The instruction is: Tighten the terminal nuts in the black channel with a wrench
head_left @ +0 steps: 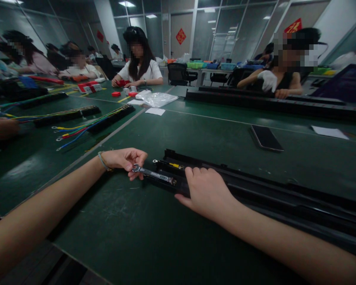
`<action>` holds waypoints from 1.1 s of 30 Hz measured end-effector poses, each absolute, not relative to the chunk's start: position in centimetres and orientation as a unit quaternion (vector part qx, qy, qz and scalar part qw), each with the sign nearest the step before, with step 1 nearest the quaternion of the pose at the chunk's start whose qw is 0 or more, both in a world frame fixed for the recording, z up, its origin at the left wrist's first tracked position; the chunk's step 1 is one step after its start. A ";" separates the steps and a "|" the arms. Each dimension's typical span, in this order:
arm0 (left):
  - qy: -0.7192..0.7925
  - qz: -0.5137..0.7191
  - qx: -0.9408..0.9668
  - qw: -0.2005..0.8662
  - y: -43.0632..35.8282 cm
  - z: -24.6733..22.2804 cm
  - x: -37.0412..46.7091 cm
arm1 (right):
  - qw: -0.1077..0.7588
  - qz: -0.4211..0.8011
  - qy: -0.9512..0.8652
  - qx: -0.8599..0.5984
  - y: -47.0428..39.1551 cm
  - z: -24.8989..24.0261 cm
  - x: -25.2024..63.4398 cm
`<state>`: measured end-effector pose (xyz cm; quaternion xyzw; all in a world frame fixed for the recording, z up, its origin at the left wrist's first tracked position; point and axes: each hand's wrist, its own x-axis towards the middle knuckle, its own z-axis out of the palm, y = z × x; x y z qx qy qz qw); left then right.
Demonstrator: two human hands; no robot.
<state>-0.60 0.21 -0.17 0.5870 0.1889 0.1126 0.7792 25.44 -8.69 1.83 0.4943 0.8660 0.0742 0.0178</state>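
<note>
Nearby: phone [267, 138] beyond black channel [255, 190], paper [330, 132] right.

red diamond [293, 26] at upper right: gold character, seemingly 福. door diamond [180, 36]: gold characters, illegible. wrench [154, 173]: shank lettering, illegible.

Backed by glass partitions [204, 35] in pale frames, broken by a pale pillar [105, 25] and a door [176, 23] bearing a red diamond sign [180, 36]. Lit by white overhead lights [127, 4]. Furnished with a green table [130, 249] and black chairs [177, 73].
</note>
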 end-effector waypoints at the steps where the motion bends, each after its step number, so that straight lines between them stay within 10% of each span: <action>1: 0.193 0.127 0.590 0.774 0.3 -0.2 -0.6 | 0.017 0.075 0.866 0.494 -8.7 1.8 25.4; 15: 0.255 0.258 0.565 0.741 1.0 -1.1 0.0 | 0.013 0.071 0.866 0.494 -8.8 2.0 25.5; 33: 0.187 0.126 0.587 0.778 0.2 -0.5 -0.4 | 0.001 0.083 0.868 0.489 -8.8 1.7 25.5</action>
